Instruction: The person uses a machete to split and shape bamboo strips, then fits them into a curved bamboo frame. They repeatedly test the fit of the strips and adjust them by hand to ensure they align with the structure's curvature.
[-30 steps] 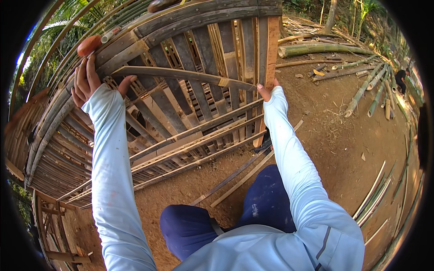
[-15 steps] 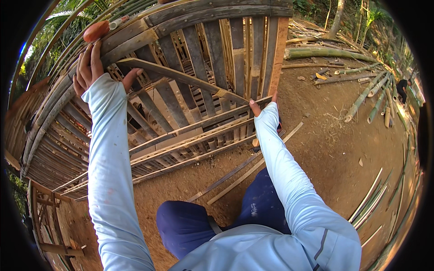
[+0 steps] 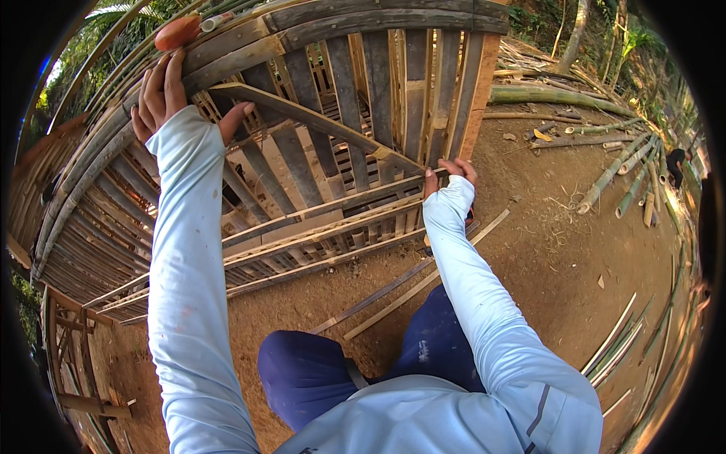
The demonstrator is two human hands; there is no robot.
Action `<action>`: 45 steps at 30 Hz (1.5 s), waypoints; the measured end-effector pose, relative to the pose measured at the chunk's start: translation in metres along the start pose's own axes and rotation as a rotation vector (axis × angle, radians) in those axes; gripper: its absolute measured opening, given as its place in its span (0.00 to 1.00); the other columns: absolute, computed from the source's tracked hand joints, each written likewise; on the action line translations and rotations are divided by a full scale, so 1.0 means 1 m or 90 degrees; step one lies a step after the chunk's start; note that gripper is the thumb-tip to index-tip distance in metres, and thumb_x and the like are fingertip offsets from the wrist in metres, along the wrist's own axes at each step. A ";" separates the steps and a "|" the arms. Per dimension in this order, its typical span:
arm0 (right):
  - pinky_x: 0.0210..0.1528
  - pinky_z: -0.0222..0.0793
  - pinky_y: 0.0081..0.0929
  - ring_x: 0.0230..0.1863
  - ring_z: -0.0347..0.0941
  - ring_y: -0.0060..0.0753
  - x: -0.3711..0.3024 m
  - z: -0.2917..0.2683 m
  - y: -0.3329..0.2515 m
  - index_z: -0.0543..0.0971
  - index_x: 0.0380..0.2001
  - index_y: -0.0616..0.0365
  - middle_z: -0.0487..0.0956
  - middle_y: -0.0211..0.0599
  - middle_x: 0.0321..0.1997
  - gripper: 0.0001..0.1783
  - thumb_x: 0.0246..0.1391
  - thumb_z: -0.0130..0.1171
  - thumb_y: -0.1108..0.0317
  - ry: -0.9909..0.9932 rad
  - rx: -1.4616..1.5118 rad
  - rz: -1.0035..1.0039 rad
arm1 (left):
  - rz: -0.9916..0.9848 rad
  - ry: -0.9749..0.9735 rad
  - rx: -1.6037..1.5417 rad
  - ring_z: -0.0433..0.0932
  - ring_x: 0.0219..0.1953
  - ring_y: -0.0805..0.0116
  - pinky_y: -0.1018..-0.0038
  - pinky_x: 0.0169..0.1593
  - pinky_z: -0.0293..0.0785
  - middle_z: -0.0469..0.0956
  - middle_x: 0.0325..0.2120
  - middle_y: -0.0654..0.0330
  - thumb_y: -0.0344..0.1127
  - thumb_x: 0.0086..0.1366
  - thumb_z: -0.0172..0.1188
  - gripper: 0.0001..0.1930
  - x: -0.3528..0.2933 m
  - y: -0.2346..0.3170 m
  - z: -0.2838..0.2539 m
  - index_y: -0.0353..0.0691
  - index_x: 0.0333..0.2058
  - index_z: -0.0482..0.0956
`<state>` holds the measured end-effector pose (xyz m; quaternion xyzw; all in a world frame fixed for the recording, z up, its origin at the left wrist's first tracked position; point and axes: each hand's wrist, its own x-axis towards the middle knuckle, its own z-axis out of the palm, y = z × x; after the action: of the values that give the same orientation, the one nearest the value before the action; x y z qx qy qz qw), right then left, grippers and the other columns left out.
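A slatted bamboo panel (image 3: 302, 163) stands in front of me, with a diagonal bamboo strip (image 3: 306, 116) lying across its slats. At the strip's upper left end, my left hand (image 3: 168, 98) is spread over the panel's curved upper rail (image 3: 234, 66); its fingers are stretched out and its thumb stands apart near the strip. My right hand (image 3: 449, 181) pinches the strip's lower right end between thumb and fingers, beside the panel's end post (image 3: 476, 98). An orange-red rounded object (image 3: 178, 32) rests on the rail just above my left fingertips.
Two long thin strips (image 3: 393, 303) lie on the dirt by my knees. Cut bamboo poles (image 3: 563, 98) are piled at the back right, and split strips (image 3: 616, 340) lie at the right. A person (image 3: 675, 163) is bent over far right. Wooden framing (image 3: 91, 405) stands at lower left.
The view has shifted slightly, moving the panel a little to the right in the picture. My right hand's fingers now show curled at the strip's end; they were mostly hidden before.
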<state>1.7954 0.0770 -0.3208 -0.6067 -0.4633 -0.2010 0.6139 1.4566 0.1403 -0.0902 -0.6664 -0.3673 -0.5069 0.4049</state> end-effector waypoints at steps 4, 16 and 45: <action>0.44 0.71 0.38 0.42 0.76 0.40 -0.008 0.005 0.007 0.84 0.33 0.48 0.80 0.31 0.39 0.10 0.45 0.69 0.73 -0.043 0.038 -0.129 | -0.001 -0.008 -0.011 0.54 0.68 0.53 0.55 0.71 0.46 0.59 0.63 0.53 0.57 0.32 0.82 0.63 0.000 0.005 0.005 0.50 0.68 0.57; 0.53 0.63 0.41 0.44 0.76 0.40 -0.001 0.003 0.006 0.80 0.41 0.50 0.81 0.35 0.41 0.18 0.44 0.73 0.65 -0.080 -0.043 -0.195 | -0.001 -0.005 -0.019 0.53 0.68 0.53 0.54 0.71 0.45 0.60 0.63 0.54 0.58 0.31 0.81 0.63 0.000 0.004 0.005 0.51 0.68 0.57; 0.53 0.62 0.39 0.44 0.78 0.39 0.024 -0.005 0.007 0.80 0.40 0.52 0.83 0.35 0.40 0.18 0.43 0.72 0.67 -0.256 -0.031 -0.346 | 0.011 0.006 -0.005 0.51 0.70 0.55 0.49 0.70 0.37 0.60 0.64 0.59 0.64 0.44 0.73 0.53 -0.004 -0.002 -0.001 0.54 0.67 0.60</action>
<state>1.8146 0.0817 -0.3044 -0.5029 -0.7152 -0.2447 0.4192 1.4535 0.1399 -0.0938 -0.6686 -0.3579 -0.5081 0.4084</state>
